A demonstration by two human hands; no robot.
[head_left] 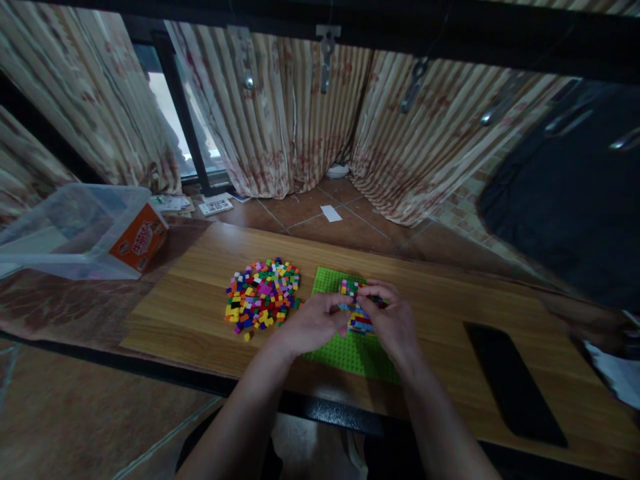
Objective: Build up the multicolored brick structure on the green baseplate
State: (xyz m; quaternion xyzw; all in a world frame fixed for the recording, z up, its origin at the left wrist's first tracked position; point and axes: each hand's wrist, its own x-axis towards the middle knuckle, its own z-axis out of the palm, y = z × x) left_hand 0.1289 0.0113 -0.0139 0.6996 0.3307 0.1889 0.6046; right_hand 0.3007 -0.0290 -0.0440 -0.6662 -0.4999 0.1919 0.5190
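Note:
A green studded baseplate [345,357] lies on the wooden board in front of me. On it stands a structure of stacked toy bricks [361,324] in many colours, partly covered by my hands. My left hand [317,321] is closed at the structure's left side, its fingers bent near the bricks. From the right, my right hand [393,320] reaches over the structure with thumb and fingers pinched near its top. Whatever lies between the fingertips of either hand is too small or hidden to name. Left of the baseplate spreads a pile of loose toy bricks [264,293].
The wooden board [185,300] rests on a table. A clear plastic bin [90,227] with an orange label stands at the far left. A flat black object [515,383] lies on the right. Striped curtains [280,120] hang behind, with papers [216,205] below.

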